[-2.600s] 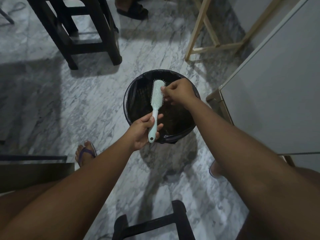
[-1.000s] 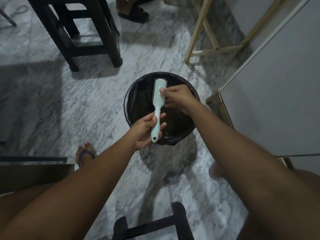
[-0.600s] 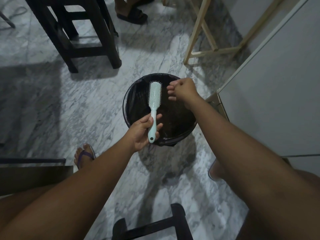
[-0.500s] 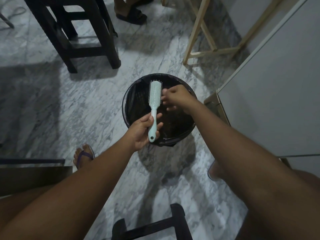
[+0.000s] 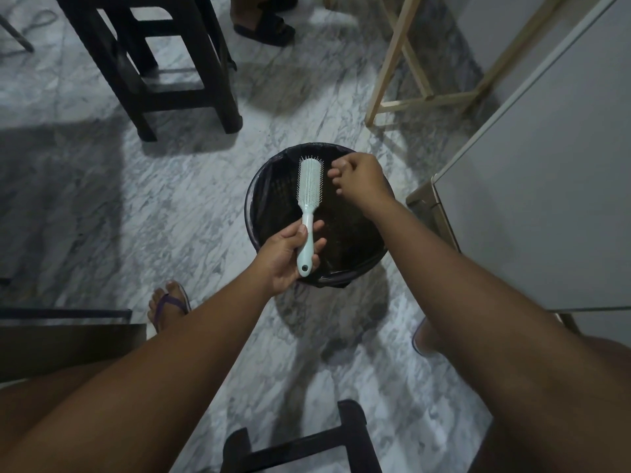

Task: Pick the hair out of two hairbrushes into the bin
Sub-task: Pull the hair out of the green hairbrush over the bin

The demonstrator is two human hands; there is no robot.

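Observation:
A pale mint hairbrush (image 5: 309,192) is held upright over a round black bin (image 5: 259,186) lined with a dark bag. My left hand (image 5: 286,254) grips the brush's handle at the bin's near rim. My right hand (image 5: 362,180) hovers just right of the brush head, a small gap away, with fingertips pinched together; whether hair sits between them is too fine to tell. Only one brush is in view.
A dark stool (image 5: 164,63) stands at the back left and a light wooden frame (image 5: 403,76) at the back right. A grey cabinet (image 5: 546,186) is close on the right. Another person's sandalled foot (image 5: 264,27) is at the top; a dark stool (image 5: 300,442) lies near me.
My right hand went from touching the bristles half a second ago to pulling away to the right, fingers pinched. The brush and my left hand stayed over the bin.

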